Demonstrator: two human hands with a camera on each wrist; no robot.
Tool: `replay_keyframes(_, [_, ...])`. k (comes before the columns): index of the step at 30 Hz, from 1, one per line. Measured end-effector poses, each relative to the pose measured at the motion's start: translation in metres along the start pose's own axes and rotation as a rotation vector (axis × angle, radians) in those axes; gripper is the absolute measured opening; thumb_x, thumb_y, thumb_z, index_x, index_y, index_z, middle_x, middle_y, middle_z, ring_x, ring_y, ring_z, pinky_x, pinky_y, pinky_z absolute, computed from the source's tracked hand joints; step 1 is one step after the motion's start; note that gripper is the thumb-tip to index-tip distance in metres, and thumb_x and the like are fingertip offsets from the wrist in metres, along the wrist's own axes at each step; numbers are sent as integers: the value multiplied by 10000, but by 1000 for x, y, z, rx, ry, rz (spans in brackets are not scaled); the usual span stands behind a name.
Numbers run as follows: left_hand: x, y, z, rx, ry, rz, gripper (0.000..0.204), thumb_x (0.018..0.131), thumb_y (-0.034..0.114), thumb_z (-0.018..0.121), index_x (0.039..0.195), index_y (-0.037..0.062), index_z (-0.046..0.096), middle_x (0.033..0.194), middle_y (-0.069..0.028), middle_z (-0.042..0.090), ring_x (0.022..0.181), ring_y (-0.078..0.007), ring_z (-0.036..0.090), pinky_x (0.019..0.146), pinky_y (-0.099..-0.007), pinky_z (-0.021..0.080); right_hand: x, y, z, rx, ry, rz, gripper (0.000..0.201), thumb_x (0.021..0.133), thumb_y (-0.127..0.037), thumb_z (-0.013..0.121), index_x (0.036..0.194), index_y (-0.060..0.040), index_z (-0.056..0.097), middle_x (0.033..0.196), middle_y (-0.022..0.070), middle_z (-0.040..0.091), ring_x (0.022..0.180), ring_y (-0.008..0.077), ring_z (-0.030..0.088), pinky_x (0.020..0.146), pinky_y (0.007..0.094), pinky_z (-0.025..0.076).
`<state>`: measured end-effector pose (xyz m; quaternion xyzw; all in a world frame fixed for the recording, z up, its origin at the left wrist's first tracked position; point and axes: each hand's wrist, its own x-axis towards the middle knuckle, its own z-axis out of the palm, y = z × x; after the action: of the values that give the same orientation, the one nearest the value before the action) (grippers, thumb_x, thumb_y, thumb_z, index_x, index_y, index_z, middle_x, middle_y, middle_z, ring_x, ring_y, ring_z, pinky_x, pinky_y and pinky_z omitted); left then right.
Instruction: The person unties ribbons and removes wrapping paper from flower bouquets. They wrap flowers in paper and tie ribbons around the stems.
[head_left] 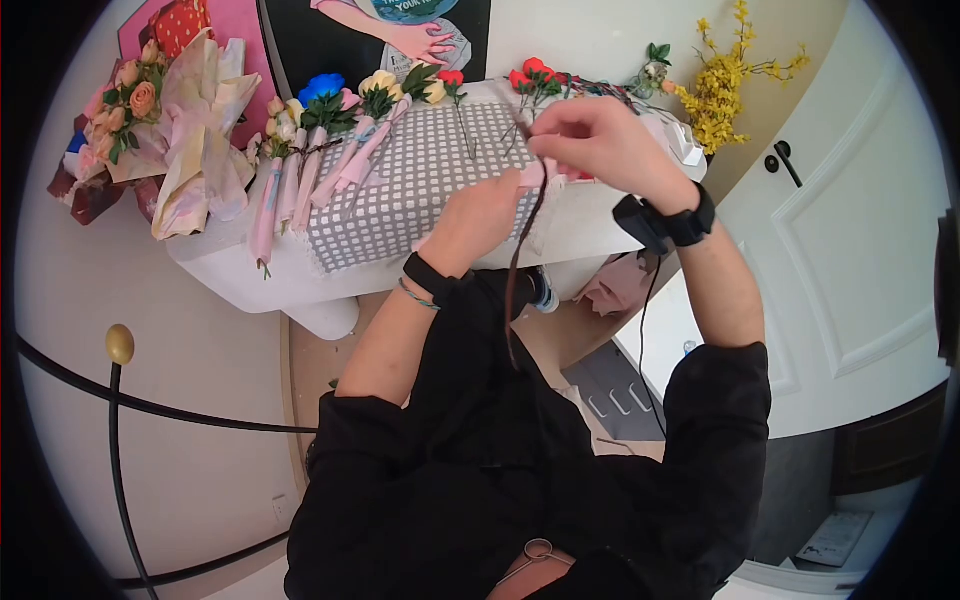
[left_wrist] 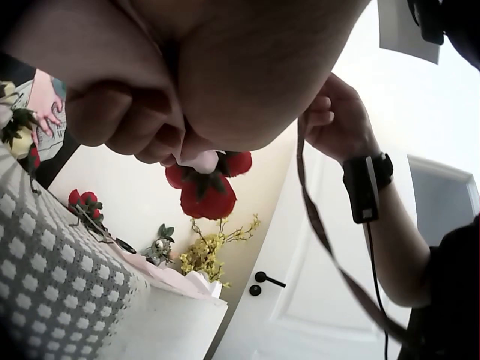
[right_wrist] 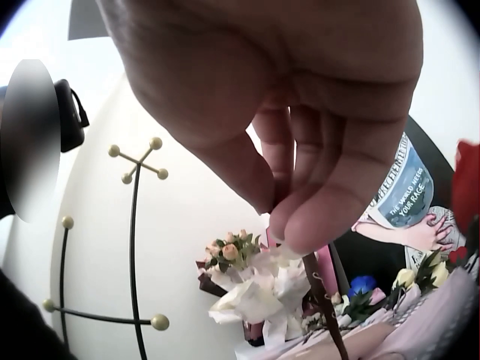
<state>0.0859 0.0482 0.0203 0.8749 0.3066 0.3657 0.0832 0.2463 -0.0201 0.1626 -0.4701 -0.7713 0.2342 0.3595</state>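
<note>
My left hand (head_left: 478,225) grips pink wrapping paper (left_wrist: 97,49) round a small bunch of red roses (left_wrist: 208,196), whose heads show past the fingers in the left wrist view. A little up and to the right in the head view, my right hand (head_left: 605,140) pinches a thin dark brown ribbon (right_wrist: 322,304) between thumb and fingertips. From there the ribbon (head_left: 513,285) hangs past the left hand's fingertips towards the lap, its lower part loose. Both hands are over the near edge of the table, and most of the wrapped bunch is hidden by the left hand in the head view.
On the white table (head_left: 230,265), a grey-and-white checked cloth (head_left: 375,225) lies under several pink-wrapped flowers (head_left: 265,215). A large bouquet (head_left: 200,140) stands at left; loose red roses (head_left: 535,75) lie at the back. Yellow flowers (head_left: 722,95) stand near the white door (head_left: 850,220).
</note>
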Motion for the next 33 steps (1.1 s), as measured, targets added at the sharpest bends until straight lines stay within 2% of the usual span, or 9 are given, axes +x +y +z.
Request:
replay_keyframes(6, [-8, 16, -3, 239, 16, 256, 150, 826, 82, 516, 959, 15, 496, 668, -115, 613, 574, -280, 641, 484, -387, 508, 32, 47, 11, -440, 50, -112, 139, 750, -128, 638, 807, -13, 691, 702, 106, 680, 656, 149, 670, 638, 304, 521])
replay_keyframes(11, [-15, 22, 0, 292, -22, 362, 313, 804, 91, 532, 1100, -1, 489, 652, -94, 603, 558, -251, 640, 473, -356, 508, 48, 57, 8, -210, -123, 308, 134, 796, -94, 622, 789, 35, 655, 641, 85, 646, 506, 135, 614, 480, 262, 518])
replay_keyframes(16, [-18, 31, -1, 326, -48, 414, 411, 798, 106, 542, 1187, -8, 479, 648, -84, 593, 568, -230, 637, 489, -344, 511, 60, 66, -3, -85, -107, 410, 134, 827, -74, 580, 820, 54, 619, 664, 115, 647, 554, 169, 657, 502, 282, 566])
replay_keyframes(22, [-19, 25, 15, 216, -60, 406, 141, 878, 143, 536, 952, 24, 517, 673, -105, 600, 622, -257, 633, 536, -375, 504, 60, 67, -16, 87, -84, 479, 201, 867, -129, 574, 953, 50, 600, 798, 133, 668, 707, 192, 686, 642, 305, 595])
replay_keyframes(23, [-19, 24, 14, 191, -69, 375, 125, 883, 146, 535, 907, 26, 509, 675, -112, 599, 630, -265, 630, 543, -380, 502, 55, 62, -18, 87, -83, 480, 201, 867, -129, 574, 953, 50, 600, 798, 133, 668, 707, 192, 686, 642, 305, 595])
replay_keyframes(25, [-18, 24, 10, 165, -75, 340, 128, 889, 149, 535, 862, 28, 500, 677, -119, 598, 638, -273, 628, 549, -385, 501, 35, 42, -22, -282, 56, 237, 252, 888, -168, 570, 1042, 31, 592, 796, 96, 664, 707, 148, 660, 637, 281, 560])
replay_keyframes(27, [-17, 22, 4, 141, -17, 312, 77, 861, 104, 516, 844, 33, 490, 652, -120, 591, 604, -292, 628, 526, -401, 508, 1, 27, -26, -310, 95, -23, 252, 901, -178, 564, 1063, 12, 598, 774, 63, 648, 673, 107, 607, 605, 254, 502])
replay_keyframes(30, [-13, 9, 4, 86, 4, 281, 88, 868, 106, 516, 849, 24, 490, 654, -142, 595, 620, -324, 628, 534, -425, 502, -73, -8, -12, -68, 99, 111, 264, 903, -222, 597, 755, -6, 630, 624, 9, 596, 580, 54, 521, 540, 236, 420])
replay_keyframes(33, [-10, 5, 3, 54, 9, 198, 128, 895, 133, 549, 886, 20, 488, 703, -162, 589, 635, -355, 604, 554, -445, 467, -124, 9, 25, 100, 62, 352, 202, 900, -213, 612, 870, -26, 682, 690, 27, 657, 637, 72, 578, 601, 241, 467])
